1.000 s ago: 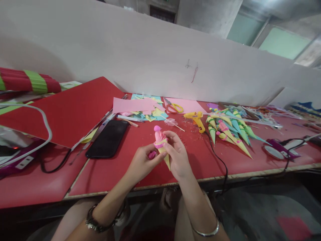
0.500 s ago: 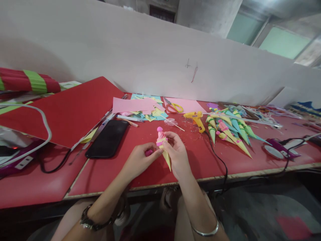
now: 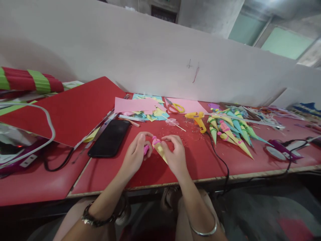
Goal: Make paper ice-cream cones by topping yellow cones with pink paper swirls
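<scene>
A small yellow paper ice-cream cone (image 3: 161, 151) with a pink top is held in my right hand (image 3: 176, 154), its tip pointing down toward me and its top tilted left. My left hand (image 3: 134, 154) is closed around a bright pink piece (image 3: 146, 149), which looks like rolled paper or clay. The left fingertips are close to the cone's pink top; whether they touch it I cannot tell. Both hands are just above the red tabletop near its front edge.
Right of my hands lie a yellow glue gun (image 3: 197, 120) with a black cord and a pile of paper cones (image 3: 232, 129). Scissors (image 3: 174, 106), pink paper (image 3: 132, 105) and a wrapped lollipop (image 3: 173, 122) lie behind. A black phone (image 3: 109, 138) rests at left, by red card (image 3: 75, 110).
The cone's pink top has tipped left and turned. My left hand has drawn back a little from the cone's side, its fingers now curled near the top.
</scene>
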Motion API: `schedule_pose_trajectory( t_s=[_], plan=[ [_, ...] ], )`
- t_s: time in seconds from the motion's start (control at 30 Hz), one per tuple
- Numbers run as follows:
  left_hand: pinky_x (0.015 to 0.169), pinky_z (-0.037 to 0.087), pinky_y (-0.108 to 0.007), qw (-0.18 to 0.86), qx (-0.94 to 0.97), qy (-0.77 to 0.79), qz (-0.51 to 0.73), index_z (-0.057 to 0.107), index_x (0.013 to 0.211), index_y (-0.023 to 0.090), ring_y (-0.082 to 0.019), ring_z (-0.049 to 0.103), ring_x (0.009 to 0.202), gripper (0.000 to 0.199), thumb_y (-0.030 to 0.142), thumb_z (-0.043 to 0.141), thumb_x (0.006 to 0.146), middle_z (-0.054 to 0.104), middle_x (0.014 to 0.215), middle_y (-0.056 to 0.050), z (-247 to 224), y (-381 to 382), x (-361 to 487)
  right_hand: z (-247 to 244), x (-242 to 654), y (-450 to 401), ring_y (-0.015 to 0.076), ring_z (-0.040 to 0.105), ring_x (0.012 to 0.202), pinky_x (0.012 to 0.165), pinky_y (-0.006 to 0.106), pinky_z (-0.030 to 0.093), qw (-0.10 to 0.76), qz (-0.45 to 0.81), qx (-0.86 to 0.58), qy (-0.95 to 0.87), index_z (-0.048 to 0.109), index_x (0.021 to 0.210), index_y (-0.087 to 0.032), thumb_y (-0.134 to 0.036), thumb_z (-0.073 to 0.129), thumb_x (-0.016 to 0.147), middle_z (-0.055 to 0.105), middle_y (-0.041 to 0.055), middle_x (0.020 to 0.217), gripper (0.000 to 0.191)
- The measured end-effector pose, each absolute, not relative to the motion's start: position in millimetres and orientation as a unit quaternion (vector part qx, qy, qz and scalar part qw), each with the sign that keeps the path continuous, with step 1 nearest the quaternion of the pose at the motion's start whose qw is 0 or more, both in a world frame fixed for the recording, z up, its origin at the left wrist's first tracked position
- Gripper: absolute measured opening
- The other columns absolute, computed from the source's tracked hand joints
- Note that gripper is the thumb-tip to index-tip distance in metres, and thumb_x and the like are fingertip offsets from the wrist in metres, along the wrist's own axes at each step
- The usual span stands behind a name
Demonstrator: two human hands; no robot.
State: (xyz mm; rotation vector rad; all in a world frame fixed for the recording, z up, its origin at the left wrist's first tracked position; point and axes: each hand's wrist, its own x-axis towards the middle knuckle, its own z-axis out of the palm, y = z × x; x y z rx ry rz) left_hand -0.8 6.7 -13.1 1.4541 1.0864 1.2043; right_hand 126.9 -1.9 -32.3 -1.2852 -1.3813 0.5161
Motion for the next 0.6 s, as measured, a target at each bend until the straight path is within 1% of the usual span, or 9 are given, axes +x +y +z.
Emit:
schedule_pose_trajectory(
  t_s=[0.1,0.17,0.27,0.37,0.5,0.6],
  plan=[
    [0.037,0.027,-0.019,0.481,0.586,0.427,0.493,0.045,0.096,0.018,-0.009,0.034,0.036,0.037,0.048,0.026,0.086,0.04,0.041,0.008,-13,5,1,-23,127,-7,0.0156,0.054,0.088,0.083,0.029,0.042,0.596,0.204,-0.497,-0.596,0.062,0.083,-0.02,-0.021,0.049,0.08,0.056,0.0037,0.088,0.014],
    [0.038,0.027,-0.019,0.486,0.583,0.42,0.498,0.045,0.098,0.018,-0.009,0.035,0.037,0.039,0.05,0.026,0.086,0.041,0.043,0.008,-13,5,1,-20,126,-11,0.0155,0.054,0.09,0.083,0.029,0.042,0.583,0.216,-0.457,-0.636,0.064,0.086,-0.022,-0.023,0.051,0.08,0.055,0.0034,0.091,0.015],
    [0.039,0.029,-0.019,0.476,0.583,0.424,0.504,0.047,0.099,0.019,-0.009,0.039,0.042,0.039,0.052,0.03,0.084,0.044,0.052,0.006,-14,5,0,-19,122,-13,0.0171,0.052,0.091,0.083,0.032,0.041,0.55,0.228,-0.424,-0.683,0.066,0.091,-0.026,-0.025,0.056,0.077,0.055,0.0034,0.093,0.017],
    [0.043,0.032,-0.019,0.457,0.594,0.43,0.504,0.049,0.098,0.02,-0.009,0.041,0.049,0.039,0.052,0.033,0.083,0.046,0.061,0.004,-17,5,-1,-21,120,-14,0.0181,0.05,0.09,0.083,0.034,0.04,0.544,0.245,-0.409,-0.69,0.067,0.093,-0.027,-0.024,0.058,0.077,0.056,0.0037,0.093,0.018],
    [0.048,0.035,-0.02,0.472,0.601,0.41,0.498,0.048,0.098,0.02,-0.01,0.041,0.052,0.037,0.051,0.033,0.084,0.045,0.064,0.004,-18,5,-1,-21,120,-14,0.0182,0.05,0.087,0.081,0.034,0.04,0.546,0.251,-0.399,-0.692,0.067,0.086,-0.028,-0.021,0.057,0.076,0.054,0.0031,0.09,0.015],
    [0.048,0.035,-0.019,0.466,0.607,0.413,0.494,0.048,0.096,0.02,-0.009,0.041,0.053,0.032,0.047,0.038,0.083,0.046,0.066,0.004,-17,4,0,-20,120,-15,0.0178,0.05,0.086,0.08,0.033,0.04,0.546,0.242,-0.402,-0.694,0.066,0.081,-0.026,-0.019,0.056,0.077,0.053,0.003,0.086,0.013]
  ],
)
